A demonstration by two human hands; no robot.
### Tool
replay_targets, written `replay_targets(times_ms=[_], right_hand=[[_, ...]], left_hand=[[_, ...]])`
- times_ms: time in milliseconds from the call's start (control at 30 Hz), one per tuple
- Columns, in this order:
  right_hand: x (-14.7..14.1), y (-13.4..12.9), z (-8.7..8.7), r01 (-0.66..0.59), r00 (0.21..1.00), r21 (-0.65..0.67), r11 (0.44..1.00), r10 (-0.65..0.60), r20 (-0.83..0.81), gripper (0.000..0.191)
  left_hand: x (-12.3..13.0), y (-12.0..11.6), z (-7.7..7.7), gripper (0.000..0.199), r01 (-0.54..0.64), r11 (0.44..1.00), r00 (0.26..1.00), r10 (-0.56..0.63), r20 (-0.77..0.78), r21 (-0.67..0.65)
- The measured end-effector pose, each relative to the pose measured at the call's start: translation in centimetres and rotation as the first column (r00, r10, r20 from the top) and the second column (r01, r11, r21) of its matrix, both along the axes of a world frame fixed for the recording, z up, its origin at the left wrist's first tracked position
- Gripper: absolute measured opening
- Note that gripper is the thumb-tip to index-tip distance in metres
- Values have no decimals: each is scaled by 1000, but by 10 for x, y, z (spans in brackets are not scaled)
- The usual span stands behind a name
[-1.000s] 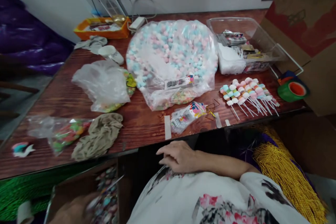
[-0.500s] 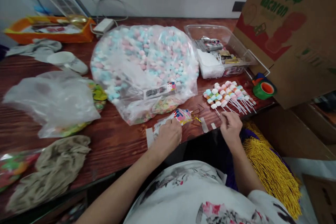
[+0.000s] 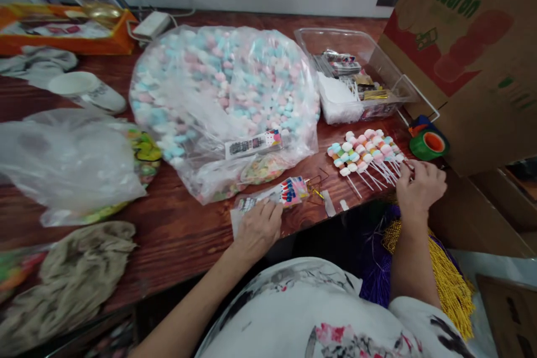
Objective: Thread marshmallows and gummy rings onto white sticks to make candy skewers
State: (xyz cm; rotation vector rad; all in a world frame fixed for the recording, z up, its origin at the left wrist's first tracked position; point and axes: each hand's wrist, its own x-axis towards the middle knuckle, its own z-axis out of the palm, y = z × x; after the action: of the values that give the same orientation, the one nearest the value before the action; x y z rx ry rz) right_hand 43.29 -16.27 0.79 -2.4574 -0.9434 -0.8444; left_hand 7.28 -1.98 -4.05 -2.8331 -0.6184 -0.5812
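Observation:
My left hand [image 3: 260, 227] rests at the table's front edge, its fingers together on a printed plastic packet [image 3: 289, 190]. To the right, my right hand [image 3: 419, 182] is at the right end of a row of candy skewers [image 3: 369, 151] with white sticks; its fingers are bent and pressed together, and what they hold is too small to make out. Gold twist ties [image 3: 316, 193] and small pale strips [image 3: 329, 204] lie between the hands. Behind them sits a large clear bag of pastel candies [image 3: 226, 84].
A clear tray [image 3: 364, 100] of packets and sticks stands behind the skewers, beside green tape [image 3: 428, 144] and a cardboard box [image 3: 461, 61]. At left are a cup [image 3: 88, 89], a plastic bag [image 3: 71, 162], a cloth [image 3: 79, 274] and an orange tray [image 3: 121, 39].
My right hand has moved right, from the left end of the skewers to their right end. My left hand has flattened somewhat on the packet. The view has shifted slightly.

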Motion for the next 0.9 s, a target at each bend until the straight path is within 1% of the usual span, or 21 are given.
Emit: replay_targets(times_ms=[67,133,167,200,233,300,333,367,400,467,533,567,600,667,700,733,800,833,900], right_hand=[[8,4,9,3,1000,-194,981,-6,-16,29],[14,10,10,-23,1000,-333,943,15,-26,29],[17,12,9,-37,999,-365,930,28,-31,30],[20,14,6,-48,999,-367,929,37,-36,30],[23,15,4,-57,998,-340,939,46,-42,30],[24,16,2,-85,996,-196,977,77,-48,30],[21,15,4,-118,992,-94,989,113,-53,29],[16,14,9,-163,985,15,987,164,-60,28],[7,12,16,-216,971,126,968,226,-72,26],[-17,9,37,-304,923,326,895,362,-133,21],[-41,5,60,-292,857,515,806,459,-233,24],[-51,3,72,-289,806,565,773,515,-291,23],[-58,-1,81,-295,748,581,759,562,-353,19],[-64,-8,94,-349,613,518,781,609,-504,11],[-63,-12,96,-389,561,460,798,601,-569,9],[-62,-15,97,-433,527,389,813,579,-623,7],[-59,-19,93,-511,508,257,820,530,-679,6],[-58,-18,89,-547,511,197,814,510,-691,6],[-61,-13,82,-610,497,111,785,488,-717,7]], left_hand=[[4,-5,1,31,-63,997,998,61,-30,-45],[7,-7,3,27,-117,988,992,111,-60,-103],[7,-7,3,22,-129,983,991,123,-56,-129],[7,-6,4,17,-130,980,991,126,-39,-147],[6,-5,4,14,-124,980,992,123,-14,-157],[2,-4,3,12,-96,984,994,103,39,-151],[1,-4,2,13,-84,986,994,92,54,-142],[-1,-5,1,13,-78,987,994,87,60,-140],[-3,-6,0,13,-80,986,994,90,59,-148],[-5,-8,0,13,-107,975,992,119,52,-194],[-6,-10,0,16,-161,954,984,174,30,-253],[-6,-10,1,17,-186,943,980,197,12,-275],[-5,-11,2,17,-208,934,977,214,-9,-290],[-3,-11,6,17,-246,919,969,240,-56,-307],[-2,-11,8,18,-260,913,966,249,-77,-315],[0,-11,10,20,-270,906,963,253,-94,-325],[3,-12,15,27,-278,897,960,252,-121,-344],[4,-13,16,29,-276,895,961,244,-133,-351],[5,-14,18,26,-265,900,961,219,-166,-347]])
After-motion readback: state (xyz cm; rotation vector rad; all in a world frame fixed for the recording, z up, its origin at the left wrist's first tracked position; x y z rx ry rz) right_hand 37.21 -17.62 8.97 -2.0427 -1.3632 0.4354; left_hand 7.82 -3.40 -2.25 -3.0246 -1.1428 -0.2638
